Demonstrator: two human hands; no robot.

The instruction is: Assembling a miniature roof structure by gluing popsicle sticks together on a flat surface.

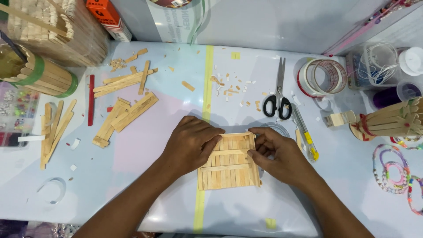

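A square panel of wooden sticks (229, 162) lies flat on the bench (132, 176), its slats running toward and away from the person, with two cross sticks left to right. The left hand (190, 144) presses its left edge; the right hand (276, 153) pinches its right edge. An orange box (108, 17) stands at the far left.

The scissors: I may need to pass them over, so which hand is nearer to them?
Right. The right hand lies just below the black-handled scissors, at the stick panel's right edge. The left hand presses the panel's left side, farther away.
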